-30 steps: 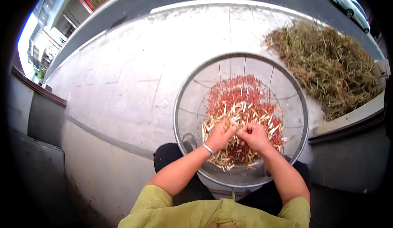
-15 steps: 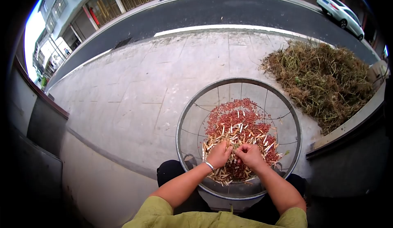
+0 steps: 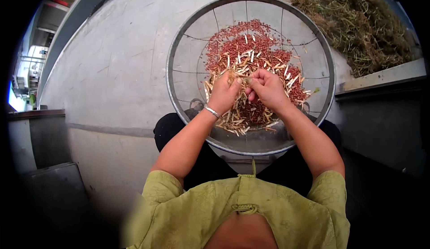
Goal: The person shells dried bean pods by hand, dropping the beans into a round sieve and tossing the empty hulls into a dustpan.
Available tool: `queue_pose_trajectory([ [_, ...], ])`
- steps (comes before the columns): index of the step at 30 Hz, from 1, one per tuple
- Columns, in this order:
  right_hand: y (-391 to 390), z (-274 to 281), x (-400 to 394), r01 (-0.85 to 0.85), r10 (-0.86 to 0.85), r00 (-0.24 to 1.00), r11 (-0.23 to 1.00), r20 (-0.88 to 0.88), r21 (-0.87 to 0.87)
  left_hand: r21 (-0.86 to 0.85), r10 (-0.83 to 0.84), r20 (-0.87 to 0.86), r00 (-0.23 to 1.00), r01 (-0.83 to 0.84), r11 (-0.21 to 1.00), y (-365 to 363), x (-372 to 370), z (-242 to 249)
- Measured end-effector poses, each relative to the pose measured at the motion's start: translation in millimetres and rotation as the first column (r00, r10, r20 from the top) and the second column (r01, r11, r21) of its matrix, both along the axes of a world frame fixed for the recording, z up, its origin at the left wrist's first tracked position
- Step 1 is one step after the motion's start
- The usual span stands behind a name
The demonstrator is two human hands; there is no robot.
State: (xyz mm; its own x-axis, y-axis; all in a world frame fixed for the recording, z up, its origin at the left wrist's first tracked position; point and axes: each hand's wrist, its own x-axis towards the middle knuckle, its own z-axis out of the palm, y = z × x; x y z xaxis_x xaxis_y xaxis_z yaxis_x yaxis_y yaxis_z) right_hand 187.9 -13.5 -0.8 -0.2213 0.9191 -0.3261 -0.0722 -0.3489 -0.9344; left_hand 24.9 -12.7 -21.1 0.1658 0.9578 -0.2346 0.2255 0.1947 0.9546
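At the left, the pale pavement (image 3: pixel 112 65) stretches wide up to the round rim of the sieve (image 3: pixel 169 65), which is above the person's knees. Inside this rim, with bare mesh at both sides, the left hand (image 3: pixel 224 92) is closed on dry pods (image 3: pixel 234 74), and the right hand (image 3: pixel 271 90) pinches narrowly at their end, over red beans (image 3: pixel 246 27) and loose husks (image 3: pixel 233 126). Beyond the right rim lie dried plants (image 3: pixel 354 25), beside a low ledge (image 3: pixel 385 75).

Beans (image 3: pixel 255 25): deep red, here!
Pods (image 3: pixel 234 124): cream and tan!
Shirt (image 3: pixel 286 200): yellow-green, faint flower pattern!
Trousers (image 3: pixel 210 164): black!
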Motion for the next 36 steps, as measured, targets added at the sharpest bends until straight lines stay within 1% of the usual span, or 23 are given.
queue_pose_trajectory([
  [2,2,0,0,-0.031,0.027,0.995,0.999,0.096,0.036,0.035,0.067,-0.022,0.997,-0.066,0.997,1,-1,1],
  [3,4,-1,1,-0.029,0.026,0.995,0.999,0.097,0.036,0.036,0.066,-0.021,0.998,-0.065,0.997,4,-2,-1],
  [5,5,-3,1,-0.023,0.024,0.999,0.999,-0.041,0.037,0.319,0.055,-0.212,0.976,0.015,0.948,5,-4,-8],
  [6,5,-1,1,-0.051,0.053,0.997,0.998,-0.065,0.021,0.313,0.054,-0.212,0.976,0.015,0.950,3,-3,-5],
  [7,4,3,1,-0.051,0.052,0.997,0.999,-0.065,0.015,0.354,0.065,-0.250,0.966,0.029,0.935,3,-2,1],
  [9,3,14,1,-0.119,0.119,0.993,0.992,-0.015,0.041,0.391,0.073,-0.289,0.955,0.048,0.919,1,1,9],
  [11,2,8,1,-0.093,0.092,0.996,0.994,0.017,0.056,0.410,0.034,-0.303,0.952,0.098,0.907,1,1,13],
  [13,5,4,2,-0.124,0.105,0.975,0.988,0.194,0.087,0.418,0.035,-0.323,0.946,0.110,0.902,0,0,16],
  [15,3,5,1,-0.083,0.057,0.977,0.989,0.207,0.123,0.425,0.037,-0.342,0.939,0.119,0.898,-2,1,20],
  [17,3,3,1,-0.073,0.022,0.970,0.976,0.240,0.205,0.375,0.040,-0.314,0.949,0.085,0.923,-2,2,24],
  [18,3,1,1,-0.071,0.021,0.971,0.976,0.240,0.204,0.374,0.038,-0.314,0.949,0.086,0.923,-2,1,24],
  [20,3,-2,0,-0.098,0.073,0.985,0.982,0.153,0.163,0.343,0.027,-0.300,0.953,0.081,0.936,-1,1,24],
  [21,3,0,-1,-0.096,0.071,0.986,0.982,0.153,0.164,0.344,0.026,-0.301,0.953,0.083,0.935,0,1,23],
  [23,3,3,-1,-0.098,0.094,0.993,0.994,0.075,0.058,0.369,0.034,-0.251,0.967,0.064,0.927,0,1,18],
  [24,3,3,-1,-0.097,0.093,0.993,0.994,0.076,0.058,0.370,0.033,-0.250,0.968,0.064,0.927,1,1,14],
  [26,3,1,-1,-0.069,0.068,0.996,0.997,-0.051,-0.021,0.395,0.064,-0.185,0.981,0.015,0.918,1,0,5],
  [27,3,1,-2,-0.069,0.068,0.996,0.997,-0.050,-0.020,0.396,0.064,-0.185,0.981,0.014,0.918,1,0,5],
  [29,1,4,-3,-0.060,0.047,0.984,0.995,-0.170,-0.074,0.374,0.072,-0.100,0.992,-0.030,0.927,1,1,5],
  [30,0,4,-5,-0.062,0.050,0.985,0.996,-0.165,-0.070,0.378,0.075,-0.095,0.993,-0.034,0.925,0,2,6],
  [32,-3,0,-8,-0.073,0.047,0.968,0.993,-0.248,-0.096,0.220,0.039,0.089,0.995,-0.057,0.974,-2,4,10],
  [33,-5,0,-9,-0.079,0.054,0.968,0.993,-0.243,-0.093,0.223,0.044,0.093,0.995,-0.064,0.973,-2,3,9],
  [35,-5,-1,-9,-0.066,-0.005,0.949,0.975,-0.315,-0.213,0.124,0.020,0.208,0.978,-0.047,0.991,-2,0,5],
  [36,-5,-2,-9,-0.099,0.004,0.928,0.967,-0.374,-0.235,0.129,0.037,0.189,0.981,-0.062,0.990,-3,0,10],
])
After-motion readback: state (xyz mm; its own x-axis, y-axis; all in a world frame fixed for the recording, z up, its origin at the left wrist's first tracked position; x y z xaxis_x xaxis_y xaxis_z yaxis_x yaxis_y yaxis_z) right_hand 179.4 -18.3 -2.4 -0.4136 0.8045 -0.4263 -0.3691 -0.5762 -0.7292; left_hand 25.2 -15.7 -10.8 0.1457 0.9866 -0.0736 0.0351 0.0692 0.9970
